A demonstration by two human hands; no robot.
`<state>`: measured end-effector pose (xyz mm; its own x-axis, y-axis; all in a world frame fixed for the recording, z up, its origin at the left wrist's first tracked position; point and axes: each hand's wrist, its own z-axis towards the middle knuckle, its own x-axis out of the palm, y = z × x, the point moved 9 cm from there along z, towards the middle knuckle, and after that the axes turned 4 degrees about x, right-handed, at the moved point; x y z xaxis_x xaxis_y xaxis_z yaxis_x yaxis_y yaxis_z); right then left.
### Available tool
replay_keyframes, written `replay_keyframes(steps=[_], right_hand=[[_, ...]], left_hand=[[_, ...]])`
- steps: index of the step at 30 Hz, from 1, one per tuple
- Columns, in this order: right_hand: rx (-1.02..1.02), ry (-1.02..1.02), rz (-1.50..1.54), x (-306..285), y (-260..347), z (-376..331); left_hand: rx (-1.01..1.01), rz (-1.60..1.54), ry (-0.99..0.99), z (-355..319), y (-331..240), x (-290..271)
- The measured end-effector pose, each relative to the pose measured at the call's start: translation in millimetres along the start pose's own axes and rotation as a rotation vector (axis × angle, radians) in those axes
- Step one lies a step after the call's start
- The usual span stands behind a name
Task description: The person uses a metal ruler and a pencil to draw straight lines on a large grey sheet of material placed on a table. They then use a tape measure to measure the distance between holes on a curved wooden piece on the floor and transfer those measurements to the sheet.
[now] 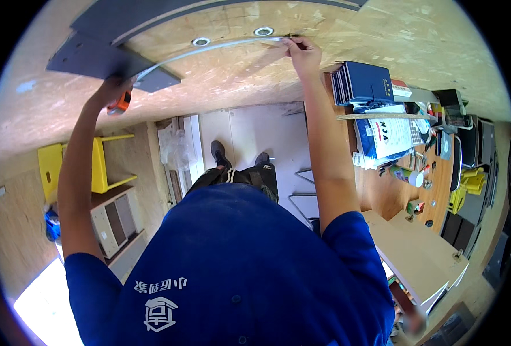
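My left hand (115,91) is closed around an orange and black tape measure (121,104), at the lower edge of a dark grey panel (88,55). Its pale blade (209,50) is drawn out to the right across a chipboard wall (238,75), bowing slightly. At the far end, the fingertips of my right hand (305,56) pinch the blade against the board. Two round metal-rimmed fittings (263,32) sit in the wall just above the blade. Where the blade leaves the case is partly hidden by my left hand.
At right, a wooden desk (376,193) carries dark blue binders (366,82), a plastic-wrapped package (389,135), a spray can (408,176) and small tools. A yellow stool (97,164) stands at left, near long white boards (192,141). A beige cabinet (420,248) is at lower right.
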<state>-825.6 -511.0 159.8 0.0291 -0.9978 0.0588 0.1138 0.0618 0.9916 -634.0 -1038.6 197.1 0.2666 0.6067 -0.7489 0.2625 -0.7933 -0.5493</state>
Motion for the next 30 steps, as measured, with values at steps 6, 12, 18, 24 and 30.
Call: replay_keyframes(steps=[6,12,18,24,30], right_hand=[[-0.019,0.040,-0.007,-4.2,3.2,6.3],[-0.037,0.067,-0.105,-2.1,11.4,6.2],[-0.056,0.079,-0.088,-6.9,14.7,5.7],[-0.254,0.116,-0.366,-4.9,36.4,2.9],[-0.246,0.124,-0.444,-5.9,44.5,2.4]], left_hand=[[-0.166,0.057,0.043,-7.9,-36.4,-2.8],[-0.185,0.043,0.029,-9.5,-27.2,-1.7],[-0.209,-0.003,0.023,-4.7,-23.0,3.0],[-0.235,-0.030,0.038,-3.8,-21.0,3.9],[-0.274,-0.123,0.070,-0.6,-16.1,14.6]])
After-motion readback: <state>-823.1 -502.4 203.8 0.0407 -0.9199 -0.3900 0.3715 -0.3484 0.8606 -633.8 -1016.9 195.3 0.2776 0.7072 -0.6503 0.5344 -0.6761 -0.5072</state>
